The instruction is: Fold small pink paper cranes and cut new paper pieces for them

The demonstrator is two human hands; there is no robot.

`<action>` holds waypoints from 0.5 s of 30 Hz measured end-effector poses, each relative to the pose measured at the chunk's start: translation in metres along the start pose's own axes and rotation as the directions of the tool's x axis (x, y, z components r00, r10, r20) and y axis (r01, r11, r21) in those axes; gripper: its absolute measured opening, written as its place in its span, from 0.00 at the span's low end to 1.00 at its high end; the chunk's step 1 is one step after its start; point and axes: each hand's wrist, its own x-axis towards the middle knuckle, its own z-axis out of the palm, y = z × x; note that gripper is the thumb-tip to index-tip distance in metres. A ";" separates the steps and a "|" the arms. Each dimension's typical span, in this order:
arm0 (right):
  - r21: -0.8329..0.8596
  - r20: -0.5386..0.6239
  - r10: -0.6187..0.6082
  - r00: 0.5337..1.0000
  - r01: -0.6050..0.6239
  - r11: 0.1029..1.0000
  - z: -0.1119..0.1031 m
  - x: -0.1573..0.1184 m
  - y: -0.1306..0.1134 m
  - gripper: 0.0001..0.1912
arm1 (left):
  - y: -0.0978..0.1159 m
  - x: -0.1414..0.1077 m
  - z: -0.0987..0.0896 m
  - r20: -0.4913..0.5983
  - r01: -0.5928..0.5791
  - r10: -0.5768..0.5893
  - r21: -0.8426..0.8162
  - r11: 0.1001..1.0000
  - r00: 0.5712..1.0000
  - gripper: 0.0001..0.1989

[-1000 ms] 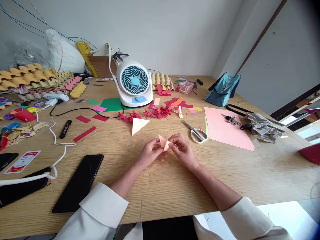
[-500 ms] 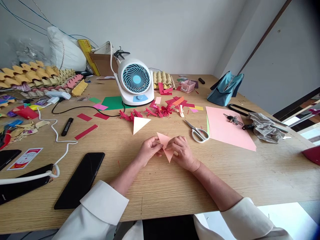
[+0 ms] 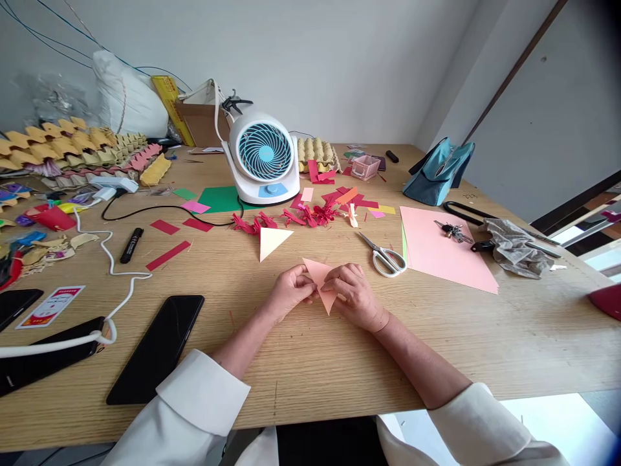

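Note:
A small folded triangle of pink paper point(image 3: 317, 270) is held above the table between both my hands. My left hand point(image 3: 291, 292) pinches its left side with thumb and fingers. My right hand point(image 3: 355, 296) grips the opposite side, its curled fingers covering part of the paper. Beyond them lies a cream paper triangle point(image 3: 273, 243). White-handled scissors point(image 3: 384, 255) rest to the right of my right hand, blades pointing away to the left. Behind these runs a row of crumpled red paper flowers point(image 3: 320, 213).
A white fan point(image 3: 265, 158) stands at the back. Pink sheets point(image 3: 444, 249) with keys point(image 3: 453, 232) on top lie to the right, beside a blue pouch point(image 3: 439, 171). Leftward are a black phone point(image 3: 158, 349), a marker point(image 3: 131, 245) and a white cable point(image 3: 110, 255).
Almost nothing differs. Both hands keep their hold on the pink paper, with only a tiny shift of the fingers and a slight movement of the whole view.

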 end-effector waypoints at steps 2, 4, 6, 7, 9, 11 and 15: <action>0.010 -0.009 0.014 1.000 -0.014 1.000 0.000 0.000 0.000 0.06 | -0.001 0.000 0.001 0.001 -0.032 0.032 0.010 0.999 0.999 0.17; 0.037 -0.020 0.041 0.999 -0.040 0.999 -0.001 0.000 -0.001 0.04 | -0.004 0.001 0.001 0.014 -0.081 0.081 0.042 0.996 0.997 0.16; 0.082 -0.036 0.083 0.996 -0.080 0.993 0.000 0.000 -0.001 0.02 | -0.007 0.001 0.001 0.027 -0.129 0.127 0.094 0.987 0.992 0.16; 0.114 -0.046 0.110 0.993 -0.105 0.988 0.001 0.000 -0.001 0.01 | -0.009 0.002 0.001 0.031 -0.149 0.146 0.120 0.981 0.989 0.16; 0.199 -0.052 0.176 0.983 -0.163 0.966 0.002 0.000 -0.001 0.02 | -0.013 0.003 0.001 0.038 -0.174 0.170 0.162 0.971 0.985 0.17; 0.288 -0.041 0.247 0.968 -0.226 0.931 0.005 0.000 0.000 0.02 | -0.015 0.003 0.001 0.054 -0.178 0.171 0.174 0.969 0.984 0.18; 0.398 0.008 0.371 0.928 -0.344 0.851 0.008 0.000 0.001 0.03 | -0.012 0.002 0.002 0.080 -0.156 0.145 0.163 0.974 0.986 0.17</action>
